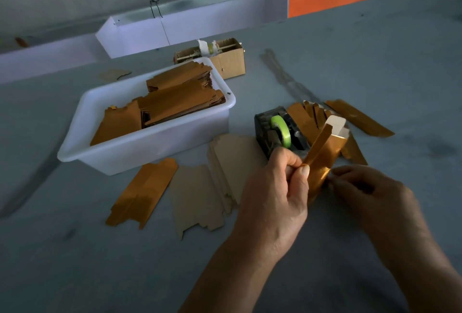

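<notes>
A narrow gold carton [323, 160], partly folded up with its white inside showing at the top, is held above the grey table between both hands. My left hand [277, 195] pinches a flap at its near end between thumb and fingers. From the right, my right hand [370, 192] has curled fingers gripping the carton's lower edge. Just behind the hands stands a black tape dispenser [277, 132] with a green roll.
A white plastic tub [150, 147] of flat gold carton blanks sits at left. Loose blanks lie on the table: a gold one [142, 192], pale reversed ones [200, 195], several more gold ones [360, 117] at right. A small cardboard box [230, 60] stands behind the tub.
</notes>
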Motion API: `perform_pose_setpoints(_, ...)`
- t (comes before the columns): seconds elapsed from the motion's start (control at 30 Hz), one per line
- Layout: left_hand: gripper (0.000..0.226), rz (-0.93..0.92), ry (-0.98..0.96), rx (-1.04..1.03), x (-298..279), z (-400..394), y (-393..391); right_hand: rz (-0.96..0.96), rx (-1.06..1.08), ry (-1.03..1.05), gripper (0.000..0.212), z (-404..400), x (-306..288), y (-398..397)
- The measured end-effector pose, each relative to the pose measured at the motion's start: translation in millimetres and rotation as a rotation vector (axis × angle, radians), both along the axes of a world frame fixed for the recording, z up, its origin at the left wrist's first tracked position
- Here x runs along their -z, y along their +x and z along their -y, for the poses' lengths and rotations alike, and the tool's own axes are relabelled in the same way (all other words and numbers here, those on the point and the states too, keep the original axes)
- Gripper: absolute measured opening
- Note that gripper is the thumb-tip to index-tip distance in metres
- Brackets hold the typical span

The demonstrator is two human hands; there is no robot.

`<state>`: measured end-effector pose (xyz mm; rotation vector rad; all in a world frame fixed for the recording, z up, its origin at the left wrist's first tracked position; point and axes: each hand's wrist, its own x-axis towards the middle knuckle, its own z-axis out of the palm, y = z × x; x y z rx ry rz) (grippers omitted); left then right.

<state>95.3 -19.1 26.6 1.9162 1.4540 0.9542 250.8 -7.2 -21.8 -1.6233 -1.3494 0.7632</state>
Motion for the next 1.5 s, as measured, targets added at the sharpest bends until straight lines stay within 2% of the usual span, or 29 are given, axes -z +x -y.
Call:
perform_pose_setpoints(0.07, 0.006, 0.001, -0.005, 0.006, 0.4, -1.0, 0.1, -0.070, 0.049, 0.061, 0.003, 5.8, 3.0, 14.6)
perform_pose_setpoints(0.13, 0.006, 0.038, -0.038, -0.003, -0.7, -2.6, -1.8, -0.216, 0.031, 0.100, 0.021, 10.8, -3.8, 22.5)
perform_pose_setpoints(0.2, 0.007, 0.158, -0.120, -0.019, -4.0, -5.1, -3.4, -0.334, -0.086, 0.162, 0.036, 13.8, -11.0, 30.9)
perform_pose_setpoints(0.3, 0.008, 0.314, -0.208, -0.064, -9.0, -6.9, -4.0, -0.299, -0.280, 0.221, 0.045, 15.8, -30.9, 26.7)
perform_pose_setpoints(0.4, 0.010, 0.378, -0.242, -0.117, -11.6, -5.6, -2.1, -0.313, -0.444, 0.189, 0.026, 9.5, -49.3, 6.7)
perform_pose_setpoints(0.43, 0.010, 0.400, -0.279, -0.124, -12.6, -4.6, -2.4, -0.297, -0.470, 0.236, 0.023, 9.8, -50.9, 1.5)
perform_pose_setpoints(0.5, 0.010, 0.482, -0.381, -0.119, -15.3, -2.4, -3.5, -0.255, -0.438, 0.304, 0.019, 14.9, -53.2, -5.1)
perform_pose_setpoints(0.57, 0.011, 0.510, -0.436, -0.115, -17.2, 0.4, -5.6, -0.242, -0.449, 0.273, 0.008, 20.3, -49.3, -6.9)
perform_pose_setpoints(0.7, 0.011, 0.557, -0.511, -0.080, -21.1, 5.3, -9.6, -0.193, -0.474, 0.231, 0.008, 18.1, -53.0, -11.5)
perform_pose_setpoints(0.8, 0.011, 0.663, -0.589, -0.040, -24.0, 6.4, -12.8, -0.159, -0.493, 0.215, 0.028, 20.1, -54.8, -12.7)
perform_pose_setpoints(0.87, 0.013, 0.675, -0.593, -0.013, -24.3, 7.3, -15.2, -0.142, -0.482, 0.195, 0.027, 22.2, -57.3, -14.3)
perform_pose_setpoints(0.97, 0.008, 0.665, -0.618, 0.040, -23.9, 8.2, -18.5, -0.086, -0.463, 0.171, 0.042, 23.5, -60.1, -17.1)
perform_pose_setpoints(1.07, 0.024, 0.688, -0.685, 0.101, -23.9, 8.4, -23.2, -0.036, -0.444, 0.121, 0.050, 24.4, -62.7, -18.8)
perform_pose_setpoints(1.13, 0.025, 0.694, -0.689, 0.126, -24.4, 9.7, -24.5, 0.003, -0.427, 0.096, 0.053, 25.6, -64.2, -19.3)
perform_pose_setpoints(1.27, 0.015, 0.632, -0.595, 0.034, -17.7, 14.7, -20.5, 0.042, -0.407, 0.060, 0.055, 29.1, -68.4, -23.5)
perform_pose_setpoints(1.5, 0.019, 0.587, -0.497, -0.037, -14.5, 18.3, -17.4, 0.038, -0.367, 0.040, 0.054, 34.3, -70.4, -27.0)
